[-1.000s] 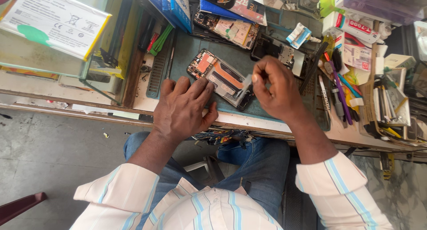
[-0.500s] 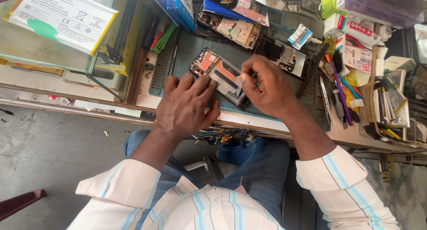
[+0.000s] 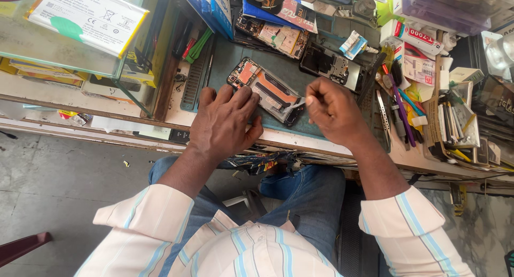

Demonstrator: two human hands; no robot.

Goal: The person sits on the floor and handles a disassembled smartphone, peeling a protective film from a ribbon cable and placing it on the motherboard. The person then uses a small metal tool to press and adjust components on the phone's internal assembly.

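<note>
— Starting with the big things: your workbench point(image 3: 80, 103) ran across the view over a grey floor point(image 3: 59, 186); a glass counter point(image 3: 64, 52) with a flat white battery pack point(image 3: 85, 17) sat at the far left; a dark work mat point(image 3: 225, 52) lay before you; tools and pens point(image 3: 399, 103) crowded the right.

— And the hands?

— Your left hand point(image 3: 225, 124) lay flat and open, pinning the opened phone point(image 3: 265, 89) to the mat; your right hand point(image 3: 332, 108) was closed in a pinch at the phone's lower end, on something too small to tell; I judged you were mid-disassembly; the next move called for a steady, gentle pull.
</note>
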